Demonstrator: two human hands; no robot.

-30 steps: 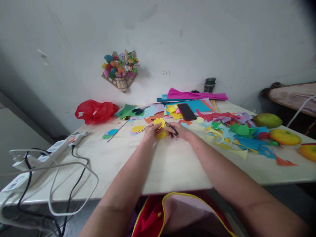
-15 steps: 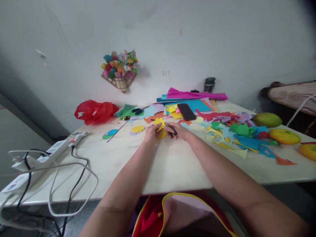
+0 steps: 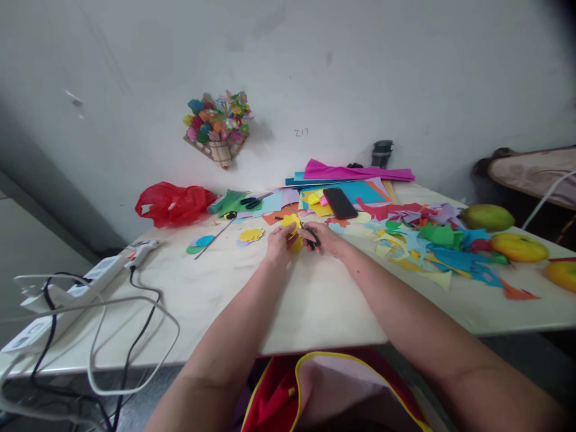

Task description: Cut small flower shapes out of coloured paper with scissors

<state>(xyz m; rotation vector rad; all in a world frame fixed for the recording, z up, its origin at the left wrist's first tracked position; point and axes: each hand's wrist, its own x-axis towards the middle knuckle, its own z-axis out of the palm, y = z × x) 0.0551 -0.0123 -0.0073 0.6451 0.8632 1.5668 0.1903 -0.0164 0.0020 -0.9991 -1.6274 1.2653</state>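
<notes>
Above the middle of the table, my left hand (image 3: pixel 279 241) pinches a yellow paper flower (image 3: pixel 290 222) with a scalloped edge. A second yellow piece of paper (image 3: pixel 296 244) shows just below it. Close by on the right, my right hand (image 3: pixel 327 239) is closed round dark-handled scissors (image 3: pixel 312 236); their blades are mostly hidden at the flower's right edge. To the left of my hands lie several cut yellow paper flowers (image 3: pixel 251 235) in a stack. Blue and green paper circles (image 3: pixel 200 243) rest further left, beside a thin purple strip (image 3: pixel 216 237).
A black phone (image 3: pixel 341 204) lies behind my hands, before stacked coloured sheets (image 3: pixel 355 174). Paper scraps (image 3: pixel 423 240) and mangoes (image 3: pixel 517 248) cover the right side. A red plastic bag (image 3: pixel 173 204) and another pair of scissors (image 3: pixel 252 202) sit back left. A power strip (image 3: pixel 67 306) with cables stands front left.
The yellow flower and my left hand have shifted very slightly, with the flower turned a little. My right hand has barely moved with the scissors.
</notes>
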